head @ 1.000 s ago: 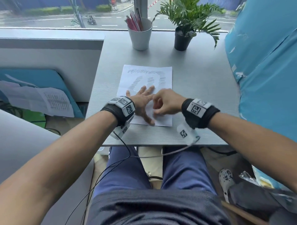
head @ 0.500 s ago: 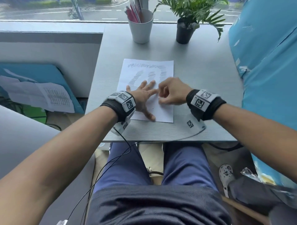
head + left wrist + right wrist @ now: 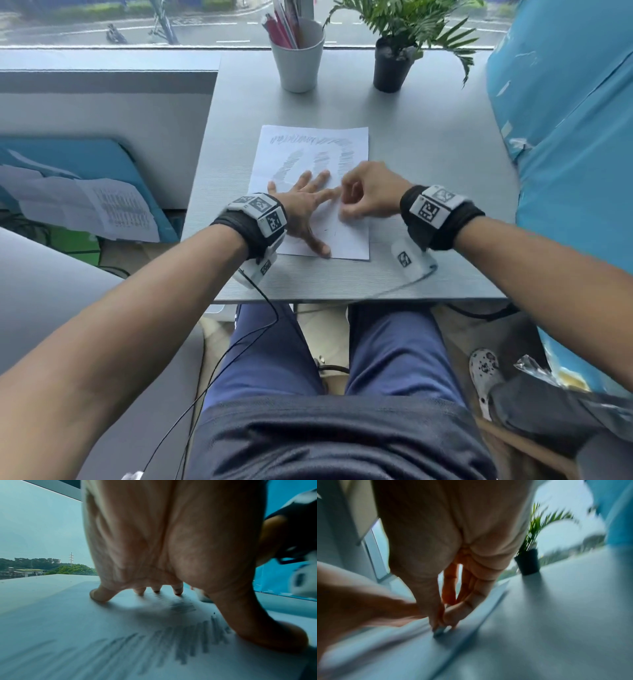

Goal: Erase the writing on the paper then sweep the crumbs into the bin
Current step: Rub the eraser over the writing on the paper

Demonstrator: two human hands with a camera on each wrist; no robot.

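Observation:
A white paper (image 3: 315,150) with grey pencil scribbles (image 3: 291,164) lies on the grey table (image 3: 428,154). My left hand (image 3: 305,202) lies flat on the paper's lower half with its fingers spread, pressing it down. In the left wrist view, the left hand (image 3: 171,547) stands on its fingertips over the scribbles (image 3: 180,642). My right hand (image 3: 363,195) is curled at the paper's right side, just beside the left index finger. In the blurred right wrist view its fingertips (image 3: 443,622) pinch a small pale eraser (image 3: 439,630) against the paper (image 3: 467,615).
A white cup of pens (image 3: 297,54) and a potted plant (image 3: 394,65) stand at the table's far edge by the window. Blue fabric (image 3: 565,137) hangs over the right side. Loose papers (image 3: 85,209) lie on a blue board to the left, below table height.
My right hand has shifted a little farther up the paper's right side and is blurred with motion. The left hand has stayed pressed on the paper.

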